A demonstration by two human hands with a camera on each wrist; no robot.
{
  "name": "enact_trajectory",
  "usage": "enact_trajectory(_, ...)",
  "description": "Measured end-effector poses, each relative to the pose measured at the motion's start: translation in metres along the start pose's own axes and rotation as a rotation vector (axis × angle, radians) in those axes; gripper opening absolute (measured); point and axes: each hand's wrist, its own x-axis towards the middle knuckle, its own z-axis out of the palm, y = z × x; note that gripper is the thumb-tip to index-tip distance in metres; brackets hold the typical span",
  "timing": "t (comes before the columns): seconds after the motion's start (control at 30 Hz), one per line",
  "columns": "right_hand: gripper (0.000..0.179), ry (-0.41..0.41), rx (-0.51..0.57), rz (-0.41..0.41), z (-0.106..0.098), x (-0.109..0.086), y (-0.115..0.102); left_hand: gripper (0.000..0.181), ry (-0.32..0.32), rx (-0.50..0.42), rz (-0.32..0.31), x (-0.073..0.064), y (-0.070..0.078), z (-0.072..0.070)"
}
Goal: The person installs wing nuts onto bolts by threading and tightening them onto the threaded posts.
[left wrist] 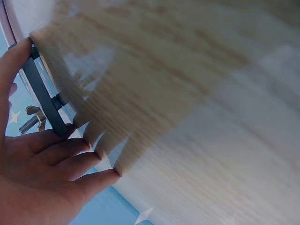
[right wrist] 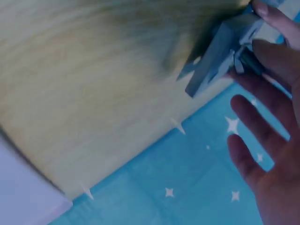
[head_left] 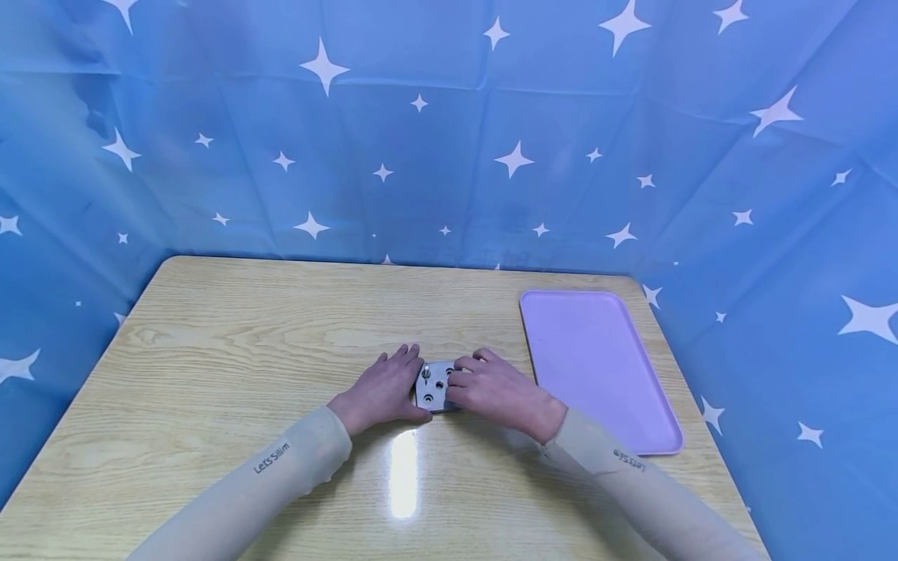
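Observation:
A flat grey metal plate (head_left: 439, 385) with several holes lies on the table between both hands. In the left wrist view, the plate (left wrist: 43, 96) stands slightly off the wood on short dark feet. A wing nut (left wrist: 37, 116) on a threaded bolt sticks up near its left end. My left hand (head_left: 384, 389) holds the plate's left edge between thumb and index finger, other fingers spread on the table. At the plate's right side, my right hand (head_left: 501, 391) pinches a small part that looks like another wing nut (right wrist: 240, 62), blurred and mostly hidden by the fingers.
A purple tray (head_left: 596, 366) lies at the right side of the wooden table (head_left: 281, 327). Blue cloth (head_left: 435, 140) with white stars hangs behind and along both sides. A light reflection shines on the wood below the plate.

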Motion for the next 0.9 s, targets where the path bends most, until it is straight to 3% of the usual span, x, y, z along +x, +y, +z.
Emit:
enact_trajectory(0.37, 0.009, 0.053, 0.046, 0.29, 0.011, 0.006, -0.025, 0.098, -0.013, -0.004, -0.005, -0.001, 0.002, 0.0)
enact_trajectory(0.5, 0.012, 0.033, 0.103, 0.328, 0.01, 0.007, -0.027, 0.098, -0.012, 0.003, -0.004, -0.001, 0.002, 0.0)
enact_trajectory(0.67, 0.028, -0.012, 0.159, 0.261, 0.002, 0.004, -0.016, 0.097, -0.009, 0.004, 0.002, -0.001, 0.001, 0.0)
enact_trajectory(0.77, 0.037, -0.062, 0.133, 0.129, -0.005, 0.002, -0.005, 0.097, -0.004, 0.006, 0.004, -0.001, 0.001, 0.0)
enact_trajectory(0.9, 0.03, -0.103, 0.052, -0.033, -0.009, 0.0, 0.002, 0.096, -0.005, 0.005, -0.002, 0.0, 0.001, 0.0)
